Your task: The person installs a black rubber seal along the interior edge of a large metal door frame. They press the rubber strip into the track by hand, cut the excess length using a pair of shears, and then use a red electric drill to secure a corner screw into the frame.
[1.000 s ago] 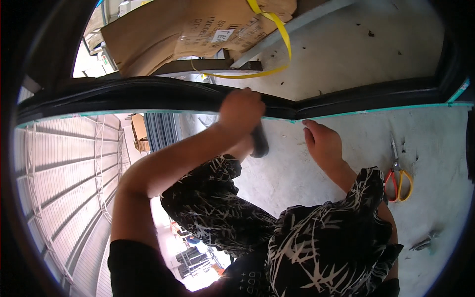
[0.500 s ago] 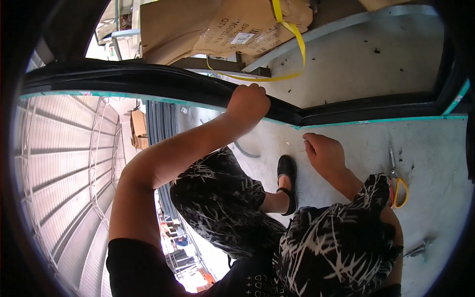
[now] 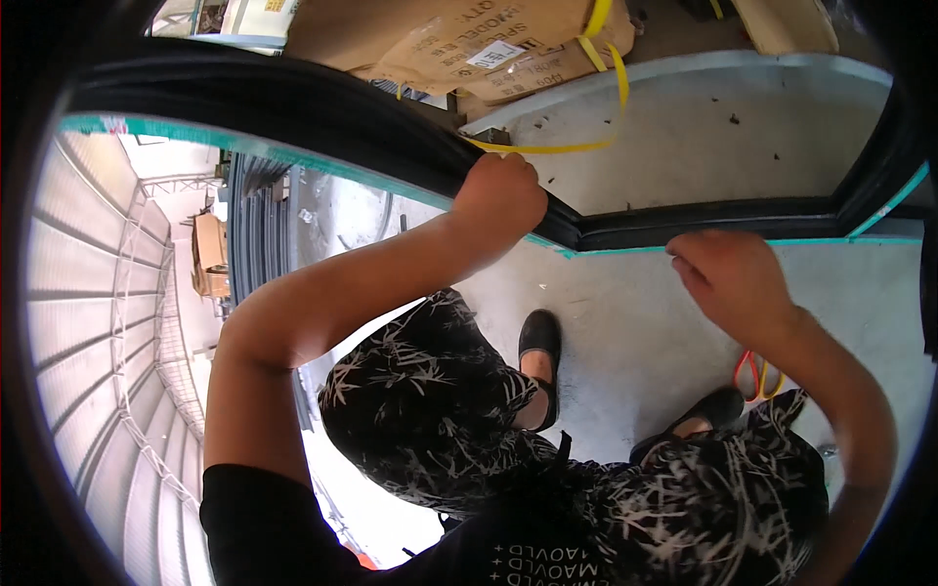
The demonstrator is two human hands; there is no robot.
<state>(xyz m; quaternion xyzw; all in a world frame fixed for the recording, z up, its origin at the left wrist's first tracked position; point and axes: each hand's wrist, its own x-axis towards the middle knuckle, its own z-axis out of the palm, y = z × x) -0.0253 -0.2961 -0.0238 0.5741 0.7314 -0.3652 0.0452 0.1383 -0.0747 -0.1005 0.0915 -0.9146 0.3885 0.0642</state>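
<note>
A long black frame (image 3: 293, 117) with a teal strip along its near edge crosses in front of me, with a corner right of centre. My left hand (image 3: 503, 198) is closed over the frame's bar just left of that corner, knuckles up. Over the near edge of the right-hand bar (image 3: 713, 213) is my right hand (image 3: 735, 278), its fingers curled in and thumb pressed close. Whether those fingers hold anything is hidden, and I cannot tell if they touch the bar.
Scissors (image 3: 750, 376) with red and yellow handles lie on the grey floor, partly hidden by my right arm. Beyond the frame are a cardboard box (image 3: 469, 44) and a loose yellow strap (image 3: 623, 98). Long dark bars (image 3: 262, 225) are stacked at left. My feet stand below the frame.
My right hand has moved right and up toward the frame's right-hand bar. The left hand keeps its grip on the frame. The view has shifted, and the frame's left end appears higher.
</note>
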